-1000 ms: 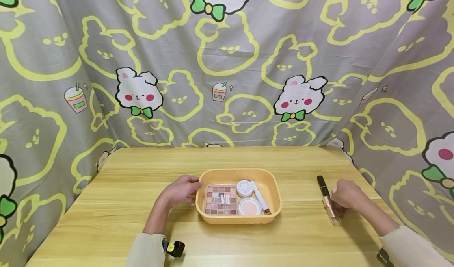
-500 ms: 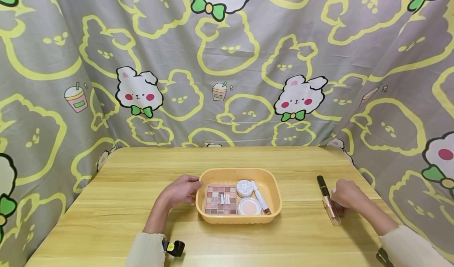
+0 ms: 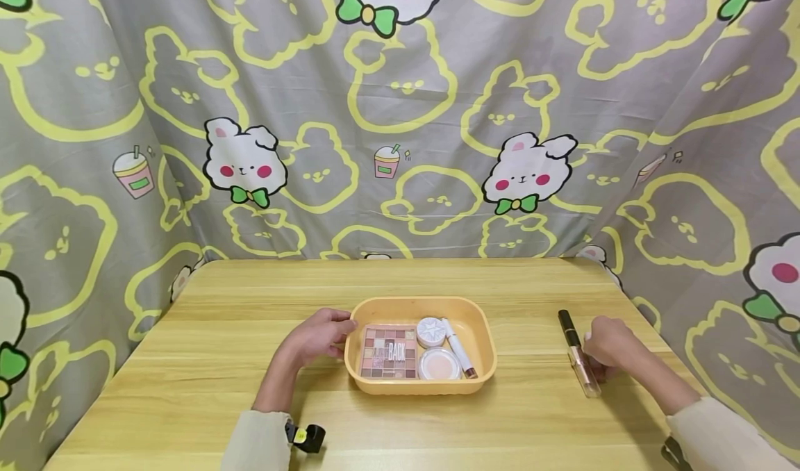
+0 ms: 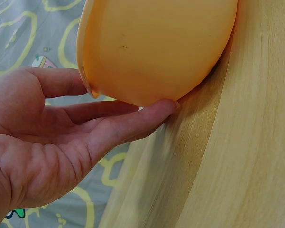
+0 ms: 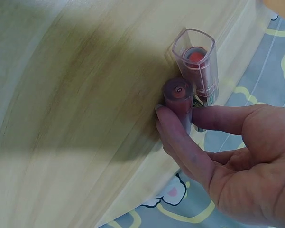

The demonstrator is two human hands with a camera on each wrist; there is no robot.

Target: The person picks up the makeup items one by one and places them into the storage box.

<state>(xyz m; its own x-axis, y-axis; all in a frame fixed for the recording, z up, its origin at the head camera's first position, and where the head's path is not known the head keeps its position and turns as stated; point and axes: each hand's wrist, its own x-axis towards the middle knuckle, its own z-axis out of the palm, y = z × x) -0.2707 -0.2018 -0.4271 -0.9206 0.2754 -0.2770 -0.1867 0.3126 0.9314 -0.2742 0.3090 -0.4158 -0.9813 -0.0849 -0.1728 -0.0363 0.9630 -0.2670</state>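
My left hand (image 3: 321,335) holds the left end of an orange plastic storage basket (image 3: 484,381). In the left wrist view, one digit meets the rim while other fingers touch the lower outer wall. Over to the right, my right hand (image 3: 609,342) pinches a round reddish lip gloss tube (image 5: 181,102) between thumb and fingers. Close against that tube is a lipstick (image 5: 197,64) with a clear square cap. From the head camera the pair overlaps, showing a black cap (image 3: 567,325) at the far end; which item carries it I cannot tell.
Inside the basket lie an eyeshadow palette (image 3: 389,353), a round white case with a star (image 3: 431,332), a round compact (image 3: 439,365) and a slim white tube (image 3: 459,349). A wooden table (image 3: 269,283) supports everything; patterned curtain (image 3: 400,110) surrounds its back and sides.
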